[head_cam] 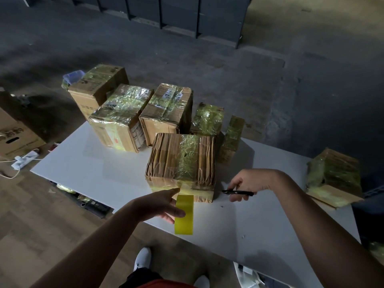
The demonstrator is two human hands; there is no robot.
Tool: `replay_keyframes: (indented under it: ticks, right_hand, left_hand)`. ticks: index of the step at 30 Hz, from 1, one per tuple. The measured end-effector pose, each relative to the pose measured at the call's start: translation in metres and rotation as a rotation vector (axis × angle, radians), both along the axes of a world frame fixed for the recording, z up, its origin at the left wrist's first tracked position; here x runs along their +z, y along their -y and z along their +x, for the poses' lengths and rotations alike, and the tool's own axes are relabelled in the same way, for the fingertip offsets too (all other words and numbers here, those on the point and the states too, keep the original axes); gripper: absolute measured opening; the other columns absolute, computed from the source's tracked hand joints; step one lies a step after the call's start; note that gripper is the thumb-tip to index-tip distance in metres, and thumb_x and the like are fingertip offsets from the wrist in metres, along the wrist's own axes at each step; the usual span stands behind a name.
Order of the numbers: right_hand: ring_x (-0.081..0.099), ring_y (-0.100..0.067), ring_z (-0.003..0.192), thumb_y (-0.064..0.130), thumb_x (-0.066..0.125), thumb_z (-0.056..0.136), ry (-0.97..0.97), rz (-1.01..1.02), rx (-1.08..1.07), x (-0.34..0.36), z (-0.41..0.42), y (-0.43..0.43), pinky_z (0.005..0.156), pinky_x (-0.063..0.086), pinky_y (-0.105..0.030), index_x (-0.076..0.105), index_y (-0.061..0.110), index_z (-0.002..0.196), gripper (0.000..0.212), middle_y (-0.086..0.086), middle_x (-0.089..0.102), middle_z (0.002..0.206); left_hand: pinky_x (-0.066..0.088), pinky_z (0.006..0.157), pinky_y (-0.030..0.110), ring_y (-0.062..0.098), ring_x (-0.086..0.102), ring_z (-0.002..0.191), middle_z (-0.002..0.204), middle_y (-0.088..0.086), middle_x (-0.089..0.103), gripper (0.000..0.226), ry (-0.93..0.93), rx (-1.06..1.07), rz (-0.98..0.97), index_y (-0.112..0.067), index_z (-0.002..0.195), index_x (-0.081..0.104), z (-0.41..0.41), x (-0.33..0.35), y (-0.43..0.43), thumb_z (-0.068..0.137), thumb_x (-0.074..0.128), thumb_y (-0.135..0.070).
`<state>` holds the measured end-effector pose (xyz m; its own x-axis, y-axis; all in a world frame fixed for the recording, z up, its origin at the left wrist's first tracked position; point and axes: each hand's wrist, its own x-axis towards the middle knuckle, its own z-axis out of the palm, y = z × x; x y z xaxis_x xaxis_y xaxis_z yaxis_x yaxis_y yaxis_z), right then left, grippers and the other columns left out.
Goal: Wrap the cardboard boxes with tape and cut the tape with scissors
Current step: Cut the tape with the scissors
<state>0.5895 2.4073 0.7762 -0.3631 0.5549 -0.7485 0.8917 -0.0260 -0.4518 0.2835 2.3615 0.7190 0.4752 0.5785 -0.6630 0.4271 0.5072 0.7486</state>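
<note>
Fingers (178, 213) of outstretched left hand (158, 203) around tape roll (184, 222), those of right hand (250, 181) around scissors (239, 192).

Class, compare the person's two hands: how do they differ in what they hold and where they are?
The left hand holds the yellow tape roll; the right hand holds black scissors. The left hand's forefinger reaches the front box; the right hand is beside that box, apart. Both work over the white table.
</note>
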Motion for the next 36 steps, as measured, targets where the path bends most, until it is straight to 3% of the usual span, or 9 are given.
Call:
replay_keyframes:
  ticks: [4, 14, 17, 22, 28, 36]
  right_hand:
    - [0.059, -0.002, 0.065, 0.051, 0.072, 0.078, -0.013, -0.009, 0.001, -0.006, -0.018, 0.000, 0.058, 0.040, -0.020, 0.073, 0.032, 0.093, 0.024, 0.010, 0.072, 0.079]
    - [0.057, -0.003, 0.061, 0.057, 0.072, 0.075, -0.041, -0.031, -0.023, -0.012, -0.045, -0.002, 0.054, 0.038, -0.018, 0.075, 0.020, 0.098, 0.044, 0.009, 0.071, 0.076]
    - [0.057, -0.002, 0.059, 0.054, 0.072, 0.076, -0.057, -0.015, -0.040, -0.012, -0.046, -0.003, 0.053, 0.040, -0.016, 0.075, 0.020, 0.095, 0.039, 0.009, 0.071, 0.075]
    - [0.057, 0.005, 0.054, 0.044, 0.075, 0.079, -0.133, -0.014, -0.047, -0.011, -0.043, -0.004, 0.050, 0.044, -0.012, 0.074, 0.024, 0.088, 0.022, 0.014, 0.068, 0.065]
    - [0.057, -0.002, 0.058, 0.044, 0.077, 0.076, -0.122, 0.032, 0.004, -0.016, -0.040, -0.007, 0.057, 0.047, -0.020, 0.076, 0.018, 0.099, 0.035, 0.009, 0.069, 0.071]
    - [0.058, 0.000, 0.053, 0.039, 0.079, 0.075, -0.205, -0.002, -0.047, -0.014, -0.032, -0.009, 0.050, 0.044, -0.013, 0.071, 0.027, 0.086, 0.019, 0.012, 0.069, 0.064]
  left_hand:
    - [0.058, 0.077, 0.030, 0.018, 0.067, 0.099, 0.144, 0.012, 0.044, 0.098, -0.005, -0.016, 0.008, -0.019, 0.153, 0.013, 0.000, 0.001, -0.001, 0.079, 0.076, -0.008]
    - [0.058, 0.080, 0.033, 0.021, 0.067, 0.100, 0.146, 0.013, 0.043, 0.098, -0.013, -0.032, -0.009, -0.020, 0.153, 0.013, 0.001, 0.001, -0.002, 0.079, 0.077, -0.008]
    - [0.058, 0.082, 0.035, 0.023, 0.068, 0.100, 0.137, 0.010, 0.050, 0.101, -0.022, -0.028, -0.002, -0.019, 0.154, 0.012, 0.001, -0.001, -0.002, 0.078, 0.078, -0.009]
    - [0.058, 0.082, 0.035, 0.025, 0.068, 0.100, 0.143, 0.014, 0.045, 0.102, -0.033, -0.042, 0.005, -0.018, 0.154, 0.011, 0.001, -0.001, -0.003, 0.078, 0.078, -0.010]
    - [0.058, 0.082, 0.034, 0.024, 0.068, 0.100, 0.144, 0.014, 0.044, 0.100, -0.045, -0.053, 0.015, -0.019, 0.154, 0.012, 0.001, 0.000, -0.004, 0.078, 0.078, -0.011]
    - [0.058, 0.077, 0.030, 0.021, 0.068, 0.097, 0.143, 0.015, 0.046, 0.101, -0.052, -0.050, 0.030, -0.019, 0.154, 0.013, 0.001, -0.002, -0.004, 0.077, 0.079, -0.011]
